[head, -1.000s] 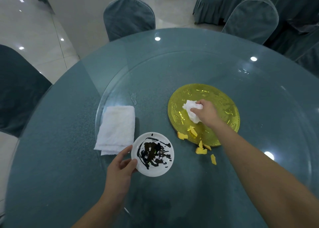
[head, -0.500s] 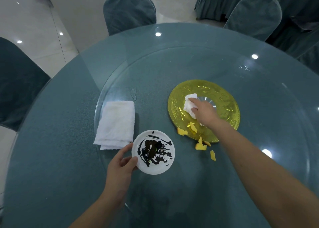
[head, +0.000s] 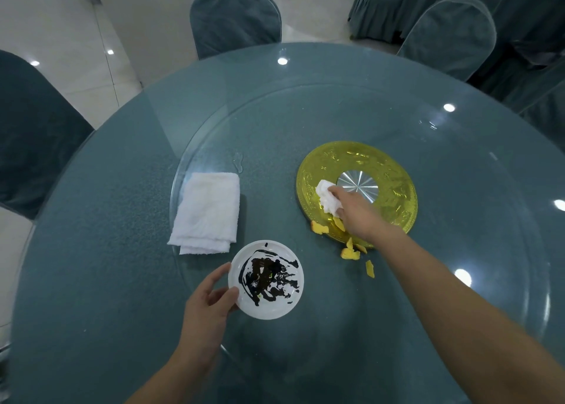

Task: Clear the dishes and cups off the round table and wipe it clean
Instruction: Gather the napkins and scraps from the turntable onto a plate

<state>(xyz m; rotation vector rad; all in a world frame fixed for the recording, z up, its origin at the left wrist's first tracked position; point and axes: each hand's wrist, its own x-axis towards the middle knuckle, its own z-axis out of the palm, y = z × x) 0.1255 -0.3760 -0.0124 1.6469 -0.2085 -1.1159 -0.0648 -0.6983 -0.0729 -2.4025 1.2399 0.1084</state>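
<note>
Head view, the only one supplied: the round glass-topped bench [head: 91, 220] carried a glass turntable, and on it lay a yellow-gold embossed round platter [head: 394, 183] with a bright metal disc at its centre. The right hand [head: 354, 211] held a crumpled white paper napkin [head: 327, 197] in curled fingers and pressed it on the platter's near-left part. Yellow food scraps [head: 350, 252] lay at the platter's near edge and just beside it on the glass. The left hand [head: 208, 305] pinched the rim of a small white round plate smeared with dark sauce [head: 266, 279], thumb against the rim, the plate resting on the bench near its front edge. A folded white cloth towel [head: 208, 211] lay flat just beyond that plate, untouched. Judgement: the step in hand was gathering scraps from the platter; clearing was unfinished and wiping of the glass not begun. The next move would call for sweeping the loose scraps toward the small plate, steadied by the left hand.
</note>
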